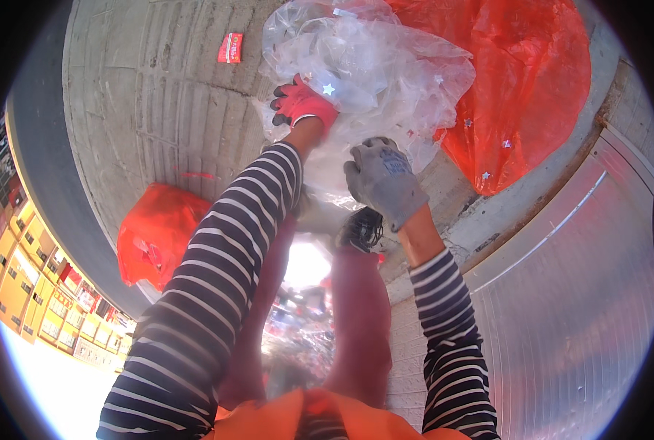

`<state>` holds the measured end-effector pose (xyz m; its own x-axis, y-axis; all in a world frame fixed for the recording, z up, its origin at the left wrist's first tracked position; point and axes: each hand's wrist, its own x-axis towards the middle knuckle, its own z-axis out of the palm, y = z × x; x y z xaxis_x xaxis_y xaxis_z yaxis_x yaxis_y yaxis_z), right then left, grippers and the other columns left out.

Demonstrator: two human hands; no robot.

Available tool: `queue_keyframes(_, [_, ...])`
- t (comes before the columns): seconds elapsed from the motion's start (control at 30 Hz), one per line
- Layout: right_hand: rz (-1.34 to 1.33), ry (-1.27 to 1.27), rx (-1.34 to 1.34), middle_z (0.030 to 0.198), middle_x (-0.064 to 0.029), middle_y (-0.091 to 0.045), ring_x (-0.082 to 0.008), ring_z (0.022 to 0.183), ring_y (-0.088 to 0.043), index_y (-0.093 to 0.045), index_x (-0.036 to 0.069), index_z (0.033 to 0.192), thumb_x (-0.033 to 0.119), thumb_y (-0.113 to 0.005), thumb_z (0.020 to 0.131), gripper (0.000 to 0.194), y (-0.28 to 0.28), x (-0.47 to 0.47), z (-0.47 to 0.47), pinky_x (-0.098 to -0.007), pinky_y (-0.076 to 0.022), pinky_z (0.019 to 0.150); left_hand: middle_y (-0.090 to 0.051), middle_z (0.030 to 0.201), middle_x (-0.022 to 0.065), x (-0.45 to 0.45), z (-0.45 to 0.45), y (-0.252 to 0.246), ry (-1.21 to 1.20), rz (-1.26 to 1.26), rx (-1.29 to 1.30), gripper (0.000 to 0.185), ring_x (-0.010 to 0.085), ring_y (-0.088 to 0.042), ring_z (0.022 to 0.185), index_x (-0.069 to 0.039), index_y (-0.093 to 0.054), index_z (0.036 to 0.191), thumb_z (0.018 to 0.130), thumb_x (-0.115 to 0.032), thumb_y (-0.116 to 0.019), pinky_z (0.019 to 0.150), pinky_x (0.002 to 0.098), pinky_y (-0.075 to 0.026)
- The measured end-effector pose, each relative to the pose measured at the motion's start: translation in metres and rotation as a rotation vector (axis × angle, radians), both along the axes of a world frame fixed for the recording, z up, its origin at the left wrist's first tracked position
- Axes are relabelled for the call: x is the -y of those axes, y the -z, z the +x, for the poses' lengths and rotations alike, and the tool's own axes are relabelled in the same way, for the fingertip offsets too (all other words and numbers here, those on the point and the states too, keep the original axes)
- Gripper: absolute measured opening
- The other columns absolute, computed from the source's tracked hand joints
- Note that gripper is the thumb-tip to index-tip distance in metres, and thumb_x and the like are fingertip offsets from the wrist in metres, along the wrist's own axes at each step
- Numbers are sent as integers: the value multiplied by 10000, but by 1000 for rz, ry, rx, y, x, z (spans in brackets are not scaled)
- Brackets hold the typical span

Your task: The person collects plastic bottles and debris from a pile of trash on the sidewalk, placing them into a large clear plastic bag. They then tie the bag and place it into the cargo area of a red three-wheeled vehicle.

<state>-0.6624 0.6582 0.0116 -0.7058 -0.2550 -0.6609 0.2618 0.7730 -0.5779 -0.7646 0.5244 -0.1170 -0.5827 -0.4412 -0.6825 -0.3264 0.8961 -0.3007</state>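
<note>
A crumpled heap of clear plastic sheeting or bags [382,71] lies on the ground in front of me. My left hand [303,103], in a red glove with dark fingertips, rests on the plastic's left edge, its fingers spread; whether it pinches any film I cannot tell. Over the lower edge of the plastic is my right hand [383,179] in a grey glove, fingers curled down; its fingertips are partly hidden, so a grip cannot be made out. Silvery stars [328,89] dot the clear film. A red plastic bag [516,93] spreads out beside it on the right.
Another red bag [159,234] sits at the left by my arm. A small red packet [230,48] lies on the grooved concrete [167,93]. At the right stands a ribbed metal shutter [569,297]. My shoe [362,230] is near my right hand, and mixed litter [299,341] shows between my legs.
</note>
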Motion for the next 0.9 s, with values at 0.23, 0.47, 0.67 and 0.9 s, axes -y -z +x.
queue_keyframes(0.23, [5,638,-149,1476,-342,-323,-490,1332,-369,-259,-6,1492,453,-555,931,783,49,40,13,-484,-391,1069,-348,1449,215,-5,25,25,121,-36,-117,881,470,-424,1287,-193,-358,1404,701,-539,-762,920,594,-453])
queue_keyframes(0.47, [-189,925,140,1520,-344,-260,-501,1387,-305,-193,-4,1528,681,-556,829,1044,124,55,-16,-460,-295,1139,-476,1396,167,77,20,-43,-93,880,-136,750,351,-507,1252,-103,-490,1369,740,-379,-791,1034,429,-431])
queue_keyframes(0.67, [-201,820,24,1511,-325,-302,-478,1372,-349,-168,22,1540,660,-541,848,1012,140,51,-9,-462,-298,1129,-674,1153,105,211,26,36,-1184,1315,-90,445,213,-657,1010,-48,-567,1318,941,-281,-613,887,335,-518])
queue_keyframes(0.9, [-277,815,145,1509,-305,-322,-470,1365,-364,-135,29,1549,661,-504,867,1000,130,52,-12,-492,-290,1121,-639,1205,142,218,13,81,91,807,-91,466,288,-636,1080,-52,-553,1327,895,-207,-634,938,386,-503])
